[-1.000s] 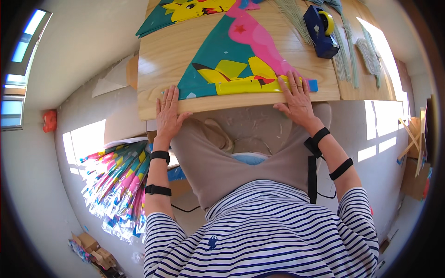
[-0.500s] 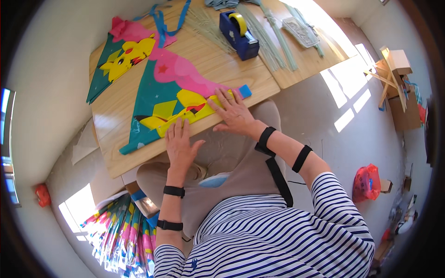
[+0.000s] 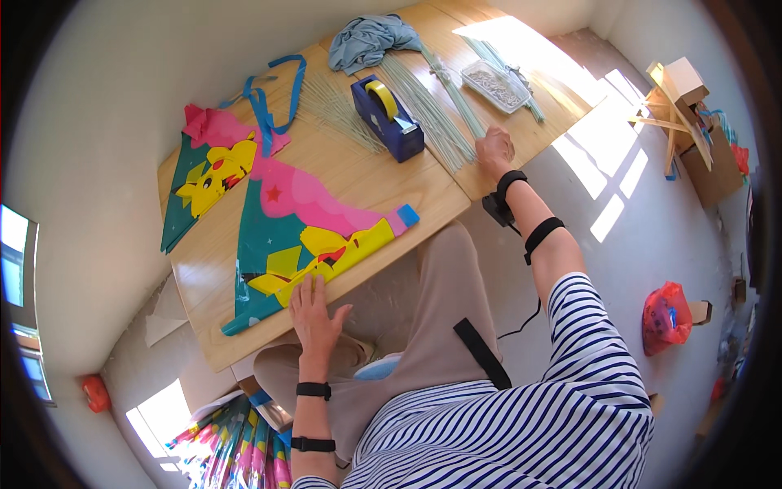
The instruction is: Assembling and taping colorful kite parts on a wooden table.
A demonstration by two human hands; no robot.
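A kite-like triangular plastic sheet (image 3: 305, 208), pink, teal and yellow with a cartoon figure, lies on the wooden table. Its near edge is folded into a band with a blue tab (image 3: 408, 215) at the right end. My left hand (image 3: 316, 318) rests its spread fingertips on that band. Farther right, my right hand (image 3: 494, 152) is over the table edge, its fingers curled beside the near ends of thin pale green rods (image 3: 428, 110). Whatever it pinches, if anything, is hidden. A blue tape dispenser (image 3: 389, 122) with a yellow roll stands left of the rods.
Another printed sheet (image 3: 213, 175) lies at the far left by a blue ribbon (image 3: 261, 114). Grey-blue cloth (image 3: 371, 41) and a clear tray of small pieces (image 3: 495, 85) sit at the back. Packed printed bundles (image 3: 236, 448) are below left; a red bag (image 3: 666, 319) is on the floor.
My right hand has left the sheet's folded band and moved right and away to the rods, its fingers now curled. My left hand stays on the band. The view has shifted.
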